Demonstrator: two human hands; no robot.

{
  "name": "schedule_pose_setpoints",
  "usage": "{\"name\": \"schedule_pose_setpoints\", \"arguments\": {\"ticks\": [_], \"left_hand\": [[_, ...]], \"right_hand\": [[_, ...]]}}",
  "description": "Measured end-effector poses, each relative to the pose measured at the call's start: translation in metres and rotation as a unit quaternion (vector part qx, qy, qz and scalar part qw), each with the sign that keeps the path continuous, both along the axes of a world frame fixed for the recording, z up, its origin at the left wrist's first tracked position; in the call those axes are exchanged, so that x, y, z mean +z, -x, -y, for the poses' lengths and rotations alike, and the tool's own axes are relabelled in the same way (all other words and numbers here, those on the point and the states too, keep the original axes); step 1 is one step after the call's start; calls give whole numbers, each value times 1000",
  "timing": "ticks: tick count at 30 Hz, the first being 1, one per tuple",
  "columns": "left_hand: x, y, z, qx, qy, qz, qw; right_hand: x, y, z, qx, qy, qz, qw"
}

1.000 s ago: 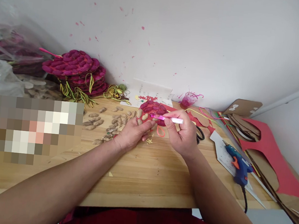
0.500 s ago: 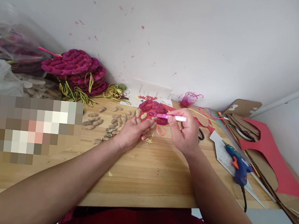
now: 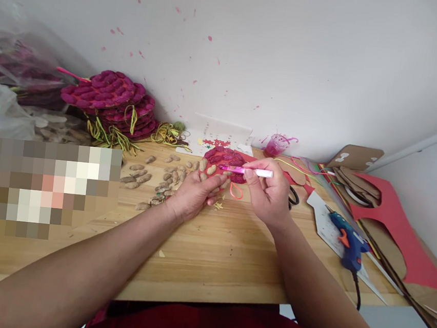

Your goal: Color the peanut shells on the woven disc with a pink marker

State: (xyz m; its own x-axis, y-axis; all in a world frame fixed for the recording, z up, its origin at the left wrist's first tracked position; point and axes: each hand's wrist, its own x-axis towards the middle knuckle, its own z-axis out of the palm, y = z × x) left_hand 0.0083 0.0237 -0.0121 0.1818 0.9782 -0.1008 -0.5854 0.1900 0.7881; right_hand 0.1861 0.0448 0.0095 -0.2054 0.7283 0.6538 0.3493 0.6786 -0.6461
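My right hand (image 3: 267, 197) pinches a paintbrush (image 3: 262, 173) with a white handle, its shaft stained pink. The brush tip touches a red craft piece (image 3: 220, 155) covered with peanuts, most of them painted magenta. A few peanuts (image 3: 211, 169) at its left edge are still bare tan. My left hand (image 3: 192, 195) is closed on the near edge of this piece, its thumb on top. An orange loop of cord (image 3: 236, 191) sticks out from the near side. Part of the piece is hidden by both hands.
Loose peanuts (image 3: 171, 176) lie left of my hands. Farther left stands a stack of magenta peanut pieces (image 3: 107, 91) beside plastic bags (image 3: 4, 117). A paint cup (image 3: 276, 147) sits by the wall. Scissors (image 3: 294, 196), a glue gun (image 3: 351, 246) and red sheets (image 3: 419, 250) are at right.
The brush tip has shifted very slightly over the peanuts. Both hands keep their grip and stay nearly in place.
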Motion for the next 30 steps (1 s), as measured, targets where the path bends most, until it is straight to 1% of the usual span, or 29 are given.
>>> {"name": "schedule_pose_setpoints", "arguments": {"ticks": [4,10,16,22,26,30], "left_hand": [[0,0,0,5,7,2,1000],[2,-1,1,3,-1,-6,1000],[1,0,1,2,0,-13,1000],[1,-1,0,3,-4,-9,1000],[1,-1,1,0,-5,-8,1000],[0,0,1,6,1,-3,1000]], "right_hand": [[0,-1,-1,-19,11,-12,1000],[2,2,3,-2,1,-1,1000],[4,3,3,-22,-20,5,1000],[2,3,2,-10,-12,1,1000],[1,2,2,-22,-7,-4,1000],[6,3,5,-8,-18,32,999]]}}
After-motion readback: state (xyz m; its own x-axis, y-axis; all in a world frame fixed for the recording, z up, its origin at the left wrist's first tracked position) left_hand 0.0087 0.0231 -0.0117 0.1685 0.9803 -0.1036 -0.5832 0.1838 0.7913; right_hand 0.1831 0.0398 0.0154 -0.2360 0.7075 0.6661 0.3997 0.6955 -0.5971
